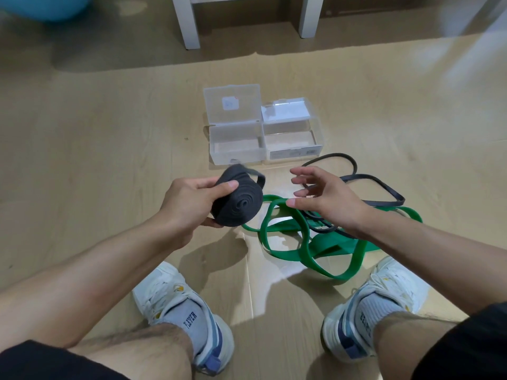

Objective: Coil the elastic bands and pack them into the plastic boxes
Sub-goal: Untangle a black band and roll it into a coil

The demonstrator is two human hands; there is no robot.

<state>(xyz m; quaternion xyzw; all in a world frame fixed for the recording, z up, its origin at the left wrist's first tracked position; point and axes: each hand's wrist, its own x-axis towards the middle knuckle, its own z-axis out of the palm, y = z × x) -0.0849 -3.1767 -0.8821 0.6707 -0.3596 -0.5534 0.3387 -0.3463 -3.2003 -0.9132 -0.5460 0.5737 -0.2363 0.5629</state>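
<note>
Cardboard flooring (109, 133) bears two open boxes (237, 145); left hand (189, 200) grips the coiled grey band (237, 202), right hand (326, 197) spread empty, boxing likely next.

floor (82, 127): pale wood laminate | white table legs (189, 23) at back | blue ball (46, 6) far left

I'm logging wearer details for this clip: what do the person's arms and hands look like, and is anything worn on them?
Both forearms are bare, no sleeves in view. The left hand and right hand wear no gloves, and no rings, watch or wristband show on them.
</note>
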